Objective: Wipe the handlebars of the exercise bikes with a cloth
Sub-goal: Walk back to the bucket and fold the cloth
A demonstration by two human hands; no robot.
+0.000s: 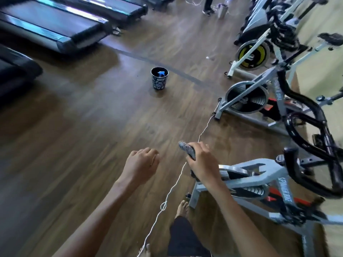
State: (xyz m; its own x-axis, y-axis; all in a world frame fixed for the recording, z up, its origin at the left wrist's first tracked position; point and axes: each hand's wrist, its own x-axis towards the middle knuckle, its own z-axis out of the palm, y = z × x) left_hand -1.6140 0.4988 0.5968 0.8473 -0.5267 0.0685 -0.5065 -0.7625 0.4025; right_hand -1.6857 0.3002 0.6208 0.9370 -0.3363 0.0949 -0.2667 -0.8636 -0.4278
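Observation:
My right hand grips a dark patterned cloth, which sticks out to the upper left of my fingers. My left hand hangs beside it with loosely curled fingers and holds nothing. Along the right side stands a row of grey exercise bikes. The nearest bike has black handlebars to the right of my right hand, apart from it. The second bike shows its black handlebars further back. The view is blurred.
A dark patterned bucket with a blue spray bottle inside stands on the wooden floor ahead. Treadmills line the upper left. A white cord runs across the floor by my bare feet. A person's legs stand far back.

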